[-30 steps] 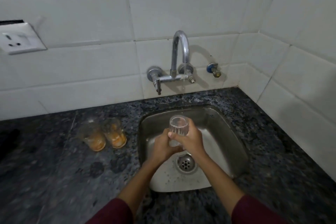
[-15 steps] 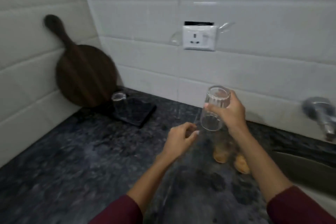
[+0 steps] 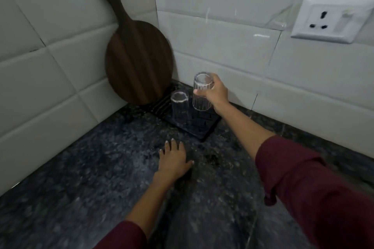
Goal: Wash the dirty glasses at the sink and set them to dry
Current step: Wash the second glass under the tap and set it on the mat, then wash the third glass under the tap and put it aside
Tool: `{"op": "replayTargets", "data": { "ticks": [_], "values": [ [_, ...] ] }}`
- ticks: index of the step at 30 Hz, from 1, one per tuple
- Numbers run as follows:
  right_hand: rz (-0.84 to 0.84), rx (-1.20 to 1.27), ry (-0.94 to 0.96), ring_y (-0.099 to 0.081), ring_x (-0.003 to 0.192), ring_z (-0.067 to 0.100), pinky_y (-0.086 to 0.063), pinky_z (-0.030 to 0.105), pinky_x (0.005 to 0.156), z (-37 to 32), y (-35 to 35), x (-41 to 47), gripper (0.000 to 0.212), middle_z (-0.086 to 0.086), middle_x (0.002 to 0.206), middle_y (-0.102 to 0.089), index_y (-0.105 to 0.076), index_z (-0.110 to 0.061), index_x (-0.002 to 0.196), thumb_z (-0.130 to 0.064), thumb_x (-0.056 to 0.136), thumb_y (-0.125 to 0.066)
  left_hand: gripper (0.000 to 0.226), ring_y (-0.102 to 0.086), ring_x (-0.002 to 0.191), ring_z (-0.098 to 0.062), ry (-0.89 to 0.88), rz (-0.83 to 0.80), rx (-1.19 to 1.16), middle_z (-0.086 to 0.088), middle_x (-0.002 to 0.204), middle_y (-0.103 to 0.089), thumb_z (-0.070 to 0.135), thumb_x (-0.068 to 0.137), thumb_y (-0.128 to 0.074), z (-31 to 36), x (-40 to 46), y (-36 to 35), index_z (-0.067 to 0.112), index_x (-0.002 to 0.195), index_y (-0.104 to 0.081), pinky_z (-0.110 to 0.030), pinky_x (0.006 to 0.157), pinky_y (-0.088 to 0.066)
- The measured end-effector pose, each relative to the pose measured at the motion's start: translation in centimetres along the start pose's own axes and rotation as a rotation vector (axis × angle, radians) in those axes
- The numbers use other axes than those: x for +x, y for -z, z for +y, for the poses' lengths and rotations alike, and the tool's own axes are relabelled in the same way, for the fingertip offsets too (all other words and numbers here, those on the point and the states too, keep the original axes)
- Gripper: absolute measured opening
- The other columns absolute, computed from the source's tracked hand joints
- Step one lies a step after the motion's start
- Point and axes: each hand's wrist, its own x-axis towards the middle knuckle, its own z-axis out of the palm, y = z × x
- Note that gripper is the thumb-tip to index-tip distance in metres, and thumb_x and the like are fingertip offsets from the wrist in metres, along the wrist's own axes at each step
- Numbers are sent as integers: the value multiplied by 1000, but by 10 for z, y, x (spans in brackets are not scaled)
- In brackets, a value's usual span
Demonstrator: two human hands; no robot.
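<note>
Nearest, the left hand (image 3: pixel 174 159) lies flat on the dark counter (image 3: pixel 81 188), fingers spread, holding nothing. Further out at about 1 o'clock, the right hand (image 3: pixel 214 93) grips a ribbed glass (image 3: pixel 201 93) upside down, hanging just over the black drying mat (image 3: pixel 200 129). Another glass (image 3: pixel 179 107) already sits inverted on it at the held one's 9 o'clock. I'd lower it straight down beside that one without clinking rims. A wooden board (image 3: pixel 137 60) leans in the corner at 11.
</note>
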Motion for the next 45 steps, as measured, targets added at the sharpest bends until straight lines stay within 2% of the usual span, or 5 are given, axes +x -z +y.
{"op": "replayTargets", "data": {
  "ticks": [18, 25, 34, 42, 45],
  "values": [
    [-206, 49, -89, -51, 116, 23, -42, 27, 83, 18, -32, 48, 73, 9, 129, -56, -41, -17, 134, 3, 72, -73, 90, 7, 145, -44, -6, -116, 80, -23, 158, 11, 54, 92, -48, -5, 20, -2, 5, 152, 0, -58, 116, -14],
    [-284, 61, -138, -28, 140, 25, -29, 35, 110, 16, -9, 33, 89, 10, 154, -26, -14, -14, 148, -3, 79, -69, 82, -13, 144, -43, -5, -95, 44, -24, 156, -14, 50, 91, -53, 7, 13, 7, 3, 149, -18, -53, 113, -26],
    [-107, 336, -78, -49, 124, 19, -38, 30, 104, 16, 151, -131, 52, 11, 134, -51, -43, -8, 133, -1, 85, -61, 57, -46, 130, -21, -632, 141, -394, -8, 143, -48, 36, 91, -59, 130, -46, 7, 10, 139, -44, -23, 101, -34],
    [197, 423, -99, -57, 115, 18, -48, 23, 93, 48, 296, -269, 36, 9, 121, -60, -54, -11, 119, 2, 86, -56, 81, -46, 124, -7, -753, -114, -636, 4, 136, -48, 24, 72, -82, 221, -98, -57, 15, 141, -40, -14, 97, -36],
    [309, 447, -150, -58, 114, 23, -48, 25, 91, 69, 331, -301, 31, 12, 119, -62, -56, -10, 116, 2, 87, -55, 80, -53, 118, -18, -692, 102, -665, -5, 130, -56, 34, 67, -84, 247, -112, -82, 11, 134, -47, -28, 96, -43]
  ]
}}
